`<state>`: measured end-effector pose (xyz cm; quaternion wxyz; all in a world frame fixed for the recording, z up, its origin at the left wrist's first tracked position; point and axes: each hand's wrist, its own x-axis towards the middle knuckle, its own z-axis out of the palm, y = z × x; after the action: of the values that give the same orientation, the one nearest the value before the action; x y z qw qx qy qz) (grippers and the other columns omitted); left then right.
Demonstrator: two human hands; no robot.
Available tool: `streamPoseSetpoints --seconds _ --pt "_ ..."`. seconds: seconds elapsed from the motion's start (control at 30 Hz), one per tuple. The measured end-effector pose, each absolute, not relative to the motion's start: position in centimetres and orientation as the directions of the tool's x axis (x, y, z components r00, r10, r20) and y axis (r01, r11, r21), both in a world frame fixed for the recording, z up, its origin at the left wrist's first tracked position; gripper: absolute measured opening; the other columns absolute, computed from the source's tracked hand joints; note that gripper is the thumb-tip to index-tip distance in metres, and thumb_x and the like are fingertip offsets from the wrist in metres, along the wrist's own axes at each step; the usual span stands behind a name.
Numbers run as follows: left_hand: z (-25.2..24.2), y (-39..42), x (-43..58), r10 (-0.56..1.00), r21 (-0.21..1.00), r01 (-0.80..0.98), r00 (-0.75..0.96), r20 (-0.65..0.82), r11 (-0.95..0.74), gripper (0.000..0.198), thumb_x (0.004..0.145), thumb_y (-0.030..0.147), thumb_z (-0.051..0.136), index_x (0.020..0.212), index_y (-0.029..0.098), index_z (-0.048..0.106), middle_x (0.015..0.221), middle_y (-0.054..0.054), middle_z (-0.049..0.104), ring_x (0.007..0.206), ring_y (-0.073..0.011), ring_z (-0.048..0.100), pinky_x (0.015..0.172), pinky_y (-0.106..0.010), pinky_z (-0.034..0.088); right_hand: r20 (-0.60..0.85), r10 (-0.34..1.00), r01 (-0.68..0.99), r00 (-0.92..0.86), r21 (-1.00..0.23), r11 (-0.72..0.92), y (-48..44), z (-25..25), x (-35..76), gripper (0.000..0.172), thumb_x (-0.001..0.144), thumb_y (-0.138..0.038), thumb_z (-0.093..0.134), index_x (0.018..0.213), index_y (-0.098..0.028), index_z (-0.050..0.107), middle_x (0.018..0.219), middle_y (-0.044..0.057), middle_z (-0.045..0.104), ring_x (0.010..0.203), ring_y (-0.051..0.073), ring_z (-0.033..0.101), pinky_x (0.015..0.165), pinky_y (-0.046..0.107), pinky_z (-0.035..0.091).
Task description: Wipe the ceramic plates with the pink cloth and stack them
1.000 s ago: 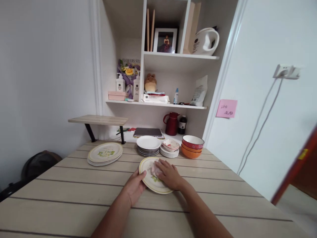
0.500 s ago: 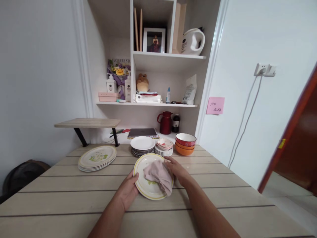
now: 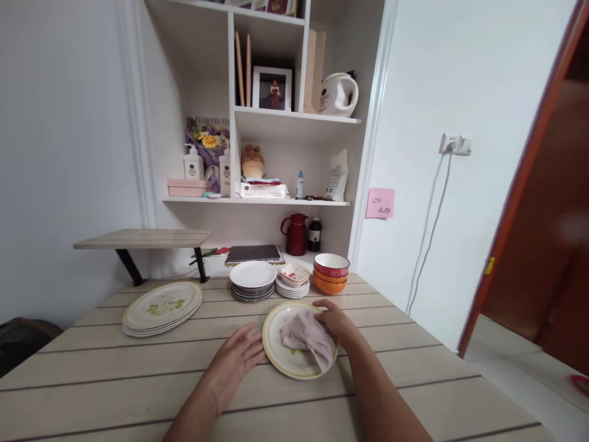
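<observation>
A white plate with a yellow rim lies on the wooden table in front of me. A crumpled pink cloth rests on it. My right hand sits at the plate's far right edge, fingers closed on the cloth. My left hand lies on the table just left of the plate, fingers spread and flat, holding nothing.
A stack of large flowered plates sits at the left. Behind the plate stand a stack of white plates, small dishes and stacked red and orange bowls. Shelves rise behind; a small raised shelf stands left.
The cloth went from under my right palm to lying spread on the plate, held at its edge. My left hand came off the plate's rim and opened flat on the table.
</observation>
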<state>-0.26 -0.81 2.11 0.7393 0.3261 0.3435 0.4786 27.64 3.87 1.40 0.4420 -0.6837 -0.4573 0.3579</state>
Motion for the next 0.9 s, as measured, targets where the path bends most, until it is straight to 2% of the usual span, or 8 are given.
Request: streamPoseSetpoints --seconds 0.13,0.23,0.3,0.5,0.67,0.77,0.87,0.9 --pt "2.3 -1.0 -0.4 0.944 0.825 -0.479 0.271 -0.186 0.300 0.045 0.083 0.019 0.064 0.125 0.011 0.051 0.112 -0.019 0.070 0.104 -0.0278 0.068 0.100 -0.041 0.048 -0.055 0.878 0.448 0.475 -0.844 -0.295 3.6 1.4 30.5 0.044 0.076 -0.019 0.053 0.120 -0.020 0.057 0.084 0.005 0.071 0.077 0.020 0.067 0.067 0.029 0.049" --pt "2.5 -1.1 -0.5 0.952 0.834 -0.474 0.245 -0.182 0.281 0.043 0.082 0.018 0.065 0.123 0.011 0.052 0.111 -0.020 0.070 0.103 -0.0277 0.068 0.099 -0.041 0.049 -0.029 0.803 0.534 0.595 -0.733 -0.422 2.9 1.5 32.8 0.047 0.079 -0.022 0.048 0.125 -0.020 0.055 0.109 0.015 0.068 0.099 0.027 0.065 0.080 0.038 0.049" --pt "2.5 -1.1 -0.5 0.950 0.835 -0.471 0.258 -0.177 0.284 0.043 0.083 0.019 0.064 0.123 0.010 0.052 0.111 -0.020 0.070 0.103 -0.0277 0.068 0.099 -0.042 0.049 -0.016 0.766 0.573 0.643 -0.653 -0.494 2.4 1.6 34.1 0.048 0.082 -0.023 0.043 0.129 -0.020 0.052 0.115 0.018 0.066 0.106 0.030 0.063 0.084 0.043 0.048" --pt "2.3 -0.6 -0.5 0.943 0.840 -0.456 0.282 -0.177 0.294 0.040 0.084 0.019 0.062 0.122 0.009 0.052 0.110 -0.020 0.071 0.101 -0.0272 0.069 0.099 -0.042 0.049 0.031 0.801 0.700 0.598 -0.508 -0.502 1.8 1.4 36.0 0.039 0.088 -0.025 0.037 0.120 -0.025 0.059 0.116 0.014 0.066 0.111 0.029 0.061 0.090 0.045 0.045" --pt "2.3 -0.5 -0.6 0.939 0.852 -0.434 0.300 -0.169 0.292 0.041 0.083 0.020 0.064 0.122 0.011 0.053 0.109 -0.018 0.071 0.101 -0.0260 0.069 0.100 -0.042 0.048 0.162 0.757 0.726 0.633 -0.465 -0.507 1.4 1.8 36.7 0.048 0.090 -0.039 0.040 0.136 -0.032 0.049 0.147 0.013 0.040 0.127 0.036 0.047 0.098 0.057 0.038" --pt "2.1 -0.5 -0.6 0.943 0.858 -0.432 0.292 -0.160 0.279 0.041 0.082 0.021 0.066 0.120 0.011 0.054 0.108 -0.018 0.071 0.100 -0.0259 0.069 0.099 -0.042 0.048 0.268 0.763 0.759 0.588 -0.509 -0.406 1.2 1.9 36.8 0.050 0.093 -0.045 0.034 0.139 -0.029 0.047 0.144 0.012 0.044 0.125 0.033 0.049 0.099 0.052 0.040" --pt "1.6 -0.7 -0.2 0.955 0.861 -0.444 0.260 -0.141 0.248 0.036 0.082 0.022 0.064 0.115 0.011 0.055 0.104 -0.018 0.071 0.095 -0.0252 0.070 0.096 -0.042 0.049 0.275 0.911 0.841 0.309 -0.527 -0.126 1.2 1.3 35.9 0.053 0.094 -0.048 0.029 0.138 -0.026 0.049 0.133 0.010 0.057 0.121 0.027 0.054 0.098 0.042 0.043" --pt "1.4 -0.7 -0.1 0.962 0.868 -0.444 0.246 -0.118 0.220 0.035 0.082 0.023 0.063 0.115 0.011 0.056 0.104 -0.017 0.071 0.094 -0.0249 0.070 0.095 -0.042 0.050 0.248 0.939 0.865 0.238 -0.493 -0.089 1.2 0.9 35.5 0.053 0.092 -0.050 0.033 0.136 -0.027 0.051 0.131 0.010 0.059 0.120 0.028 0.055 0.097 0.042 0.044"
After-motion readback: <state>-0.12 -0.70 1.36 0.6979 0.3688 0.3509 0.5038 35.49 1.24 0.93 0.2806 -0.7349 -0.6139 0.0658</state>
